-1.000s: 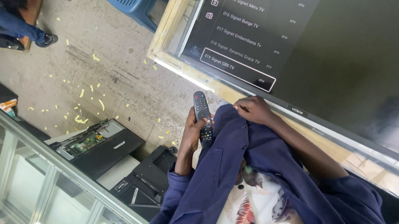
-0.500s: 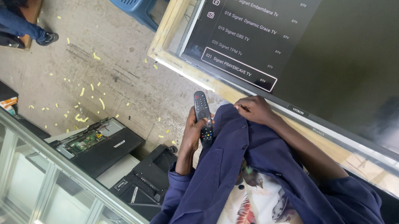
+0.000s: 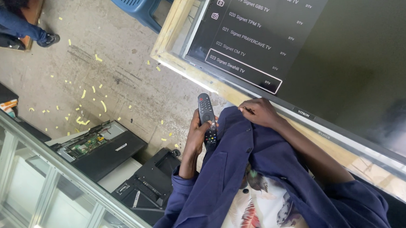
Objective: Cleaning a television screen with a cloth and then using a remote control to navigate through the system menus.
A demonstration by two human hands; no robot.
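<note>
Black remote (image 3: 207, 118): long axis near upright in frame, red-button end pointing up toward TV (image 3: 330, 50). Held in left hand (image 3: 197, 134), fingers wrapped round lower half, thumb on keys. Right hand (image 3: 259, 112) just beside, apart from remote, pinching blue jacket (image 3: 244, 172) edge. Wooden frame (image 3: 179, 35) edge right behind; open concrete floor (image 3: 116, 77) to left w/ yellow scraps. Glass cabinet (image 3: 33, 185) lower left.

Slim black remote (image 3: 207, 118), upright, held

Dark flat television screen (image 3: 349, 48) upper right
</note>
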